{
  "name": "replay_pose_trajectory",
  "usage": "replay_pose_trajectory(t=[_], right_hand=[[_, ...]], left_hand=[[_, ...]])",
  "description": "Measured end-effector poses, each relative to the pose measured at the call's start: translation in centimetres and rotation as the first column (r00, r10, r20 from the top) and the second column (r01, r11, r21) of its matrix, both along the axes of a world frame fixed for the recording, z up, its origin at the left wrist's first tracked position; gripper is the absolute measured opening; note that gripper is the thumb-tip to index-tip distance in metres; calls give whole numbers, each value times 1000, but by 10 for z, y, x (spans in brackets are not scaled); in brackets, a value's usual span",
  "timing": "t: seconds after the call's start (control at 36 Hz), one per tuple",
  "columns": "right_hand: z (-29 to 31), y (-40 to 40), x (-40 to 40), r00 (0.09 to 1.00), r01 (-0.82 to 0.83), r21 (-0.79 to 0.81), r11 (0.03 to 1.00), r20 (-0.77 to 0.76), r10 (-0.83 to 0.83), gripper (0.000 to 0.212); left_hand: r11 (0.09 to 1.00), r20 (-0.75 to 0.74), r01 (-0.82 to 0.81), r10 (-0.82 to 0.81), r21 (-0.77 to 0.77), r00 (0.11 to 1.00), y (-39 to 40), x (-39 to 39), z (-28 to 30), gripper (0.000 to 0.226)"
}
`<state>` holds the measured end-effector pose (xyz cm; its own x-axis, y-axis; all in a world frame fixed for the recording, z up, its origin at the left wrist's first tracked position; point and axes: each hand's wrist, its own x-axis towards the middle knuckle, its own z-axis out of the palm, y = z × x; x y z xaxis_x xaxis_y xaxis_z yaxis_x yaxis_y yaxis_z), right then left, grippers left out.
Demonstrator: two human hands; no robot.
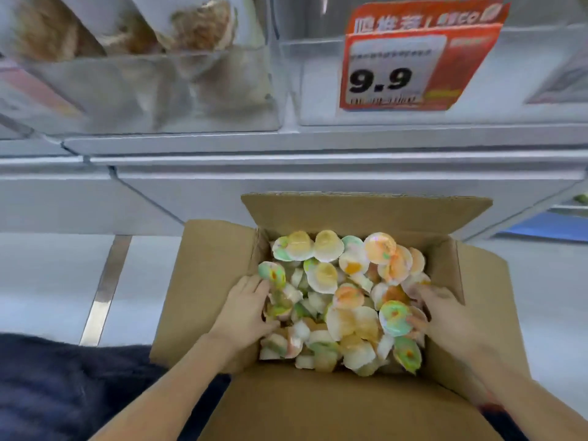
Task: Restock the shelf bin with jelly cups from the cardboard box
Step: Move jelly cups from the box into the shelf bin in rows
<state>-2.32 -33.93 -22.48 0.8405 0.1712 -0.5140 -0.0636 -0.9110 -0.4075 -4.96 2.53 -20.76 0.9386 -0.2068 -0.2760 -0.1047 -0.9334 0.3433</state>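
Head view: jelly cups (pixel 343 300) in the cardboard box (pixel 210 281) are being touched by the left hand (pixel 251 308) and right hand (pixel 445 313), fingers relaxed, nothing grasped.

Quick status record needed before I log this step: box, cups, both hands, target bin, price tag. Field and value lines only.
cardboard box: open, flaps spread, on the floor below the shelf
jelly cups: loose heap inside the box, mixed green, orange and yellow lids
left hand: inside the box at the left edge of the heap, fingers against cups
right hand: at the right edge of the heap, blurred, grip unclear
shelf bin: clear, above the box; contents not visible
price tag: red, reads 9.9
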Motion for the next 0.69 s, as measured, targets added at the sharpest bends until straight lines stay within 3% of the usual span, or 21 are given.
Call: replay_pose_trajectory(t=[0.11,0.19,0.28,0.44,0.56,0.69], right_hand=[[12,16,-3,992,109,43,993,-65,-106,52],[14,25,-8,993,38,-6,999,-114,-38,71],[6,25,-15,990,-45,-52,998,-133,38,88],[8,35,-29,990,-62,-157,986,-134,41,81],[-3,43,-29,993,1,-133,991,-118,-17,85],[-23,53,-28,991,112,-107,988,-58,-119,82]], left_hand=[[986,-133,-155,147,-54,980,-12,9,21,58],[990,-204,-138,129,-29,970,-9,9,26,69],[993,-192,-114,113,6,975,-6,8,27,67],[994,-175,-52,69,101,982,-16,10,19,68],[990,-113,-90,102,104,988,-20,19,10,73],[968,-35,-62,72,242,997,-29,39,-11,78]])
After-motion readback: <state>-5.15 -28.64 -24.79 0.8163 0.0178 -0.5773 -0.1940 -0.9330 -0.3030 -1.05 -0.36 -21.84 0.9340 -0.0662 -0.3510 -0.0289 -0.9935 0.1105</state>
